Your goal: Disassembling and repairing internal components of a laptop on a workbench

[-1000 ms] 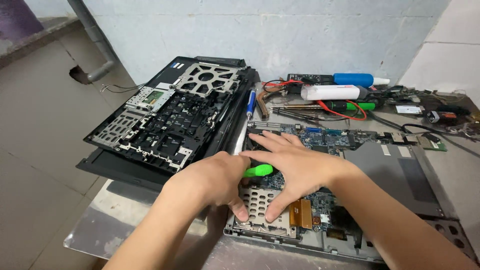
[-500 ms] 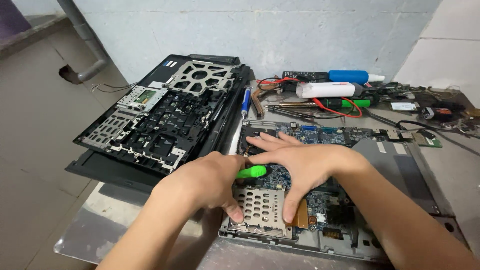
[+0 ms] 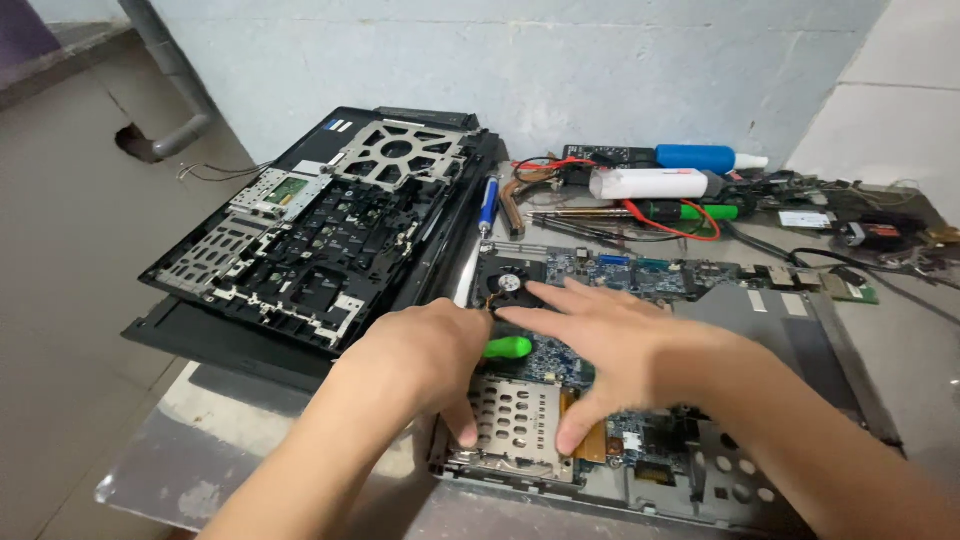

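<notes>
**Green-handled tool gripped over an opened laptop board**

Green-handled tool, likely a screwdriver, sits in the left hand, whose fingers are curled around it so that only the handle's end shows; its tip is hidden. It is held just above the blue circuit board of the dismantled laptop base, near the small black fan. The right hand lies flat with fingers spread and grasps nothing; its fingertips rest on the board by the fan and its thumb presses down beside the perforated metal card cage, which the left thumb also touches.

To the left, a black laptop shell lies upside down, its inner frame showing. Beside it lies a blue pen-like tool. Further back, against the wall, are a white tube, a blue tube, red wires and scattered small parts.
</notes>
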